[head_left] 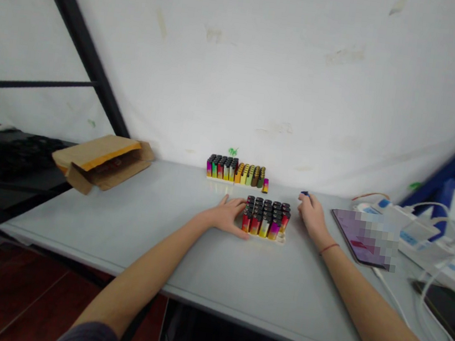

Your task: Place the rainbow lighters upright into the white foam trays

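Observation:
A white tray of several upright colourful lighters (pixel 265 218) stands on the grey table (pixel 183 254). My left hand (pixel 230 214) lies against the tray's left side, fingers stretched out along it. To the right of the tray, my right hand (pixel 311 213) is closed around a small blue lighter (pixel 305 193), whose tip shows above the fingers. Further back, by the wall, stands a second tray of lighters (pixel 235 171), with one loose lighter (pixel 265 185) at its right end.
An open cardboard box (pixel 103 162) lies at the table's back left. On the right are a tablet (pixel 363 239), a white power strip (pixel 415 237) with cables, and a dark phone (pixel 449 317). A black frame bar (pixel 81 39) slants at left.

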The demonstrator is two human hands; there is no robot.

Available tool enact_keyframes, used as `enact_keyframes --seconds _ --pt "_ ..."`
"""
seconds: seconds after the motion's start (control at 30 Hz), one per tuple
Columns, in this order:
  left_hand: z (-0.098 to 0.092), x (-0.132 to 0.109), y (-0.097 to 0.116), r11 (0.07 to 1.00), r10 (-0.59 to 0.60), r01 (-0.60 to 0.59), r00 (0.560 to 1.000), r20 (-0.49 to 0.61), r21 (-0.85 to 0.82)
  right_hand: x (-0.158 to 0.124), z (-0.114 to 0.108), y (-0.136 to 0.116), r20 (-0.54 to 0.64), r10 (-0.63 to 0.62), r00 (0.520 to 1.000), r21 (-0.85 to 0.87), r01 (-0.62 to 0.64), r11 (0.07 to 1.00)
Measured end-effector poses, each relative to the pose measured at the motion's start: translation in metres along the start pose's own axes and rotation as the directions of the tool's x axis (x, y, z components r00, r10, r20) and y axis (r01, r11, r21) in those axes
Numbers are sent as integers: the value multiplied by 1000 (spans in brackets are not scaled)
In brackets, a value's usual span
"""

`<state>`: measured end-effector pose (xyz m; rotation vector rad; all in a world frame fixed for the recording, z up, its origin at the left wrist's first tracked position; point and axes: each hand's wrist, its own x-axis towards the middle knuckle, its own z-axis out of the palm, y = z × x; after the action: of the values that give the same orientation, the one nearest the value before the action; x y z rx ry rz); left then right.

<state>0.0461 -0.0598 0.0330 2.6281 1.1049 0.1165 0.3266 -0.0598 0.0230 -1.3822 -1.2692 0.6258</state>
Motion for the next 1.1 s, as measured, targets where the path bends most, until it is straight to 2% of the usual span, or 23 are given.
enact_keyframes --seconds 0.1,0.17,0.27,0.4,0.47,0.57,0.73,0.87,1.1 --pt "1 1 -1 1000 -2 2 1000 8 12 -7 3 -8 52 30 998 149 -37 988" --pt "0 1 -1 1000 1 -1 1000 11 10 -12 6 -14 120 -8 993 234 -21 972" --pt "-3 1 -1 1000 3 -2 1000 22 -3 -17 11 -21 156 -45 987 380 -18 925" --pt "-8 1 -3 1000 9 -8 1000 28 -28 -17 13 -24 225 98 969 544 -209 813" --pt "-9 1 -5 999 16 -15 1000 23 -44 -17 13 -25 266 181 947 556 -304 773" --pt "-8 1 -8 998 20 -19 1000 21 -55 -19 12 -26 287 243 927 562 -369 740" --pt "-6 0 -8 998 19 -19 1000 11 -60 -21 14 -28 276 296 914 529 -402 748" --pt "-6 0 -7 998 19 -18 1000 16 -58 -21 15 -30 270 334 903 562 -429 707" --pt "-4 0 -8 998 25 -25 1000 3 -62 -19 19 -30 183 426 886 582 -447 680"
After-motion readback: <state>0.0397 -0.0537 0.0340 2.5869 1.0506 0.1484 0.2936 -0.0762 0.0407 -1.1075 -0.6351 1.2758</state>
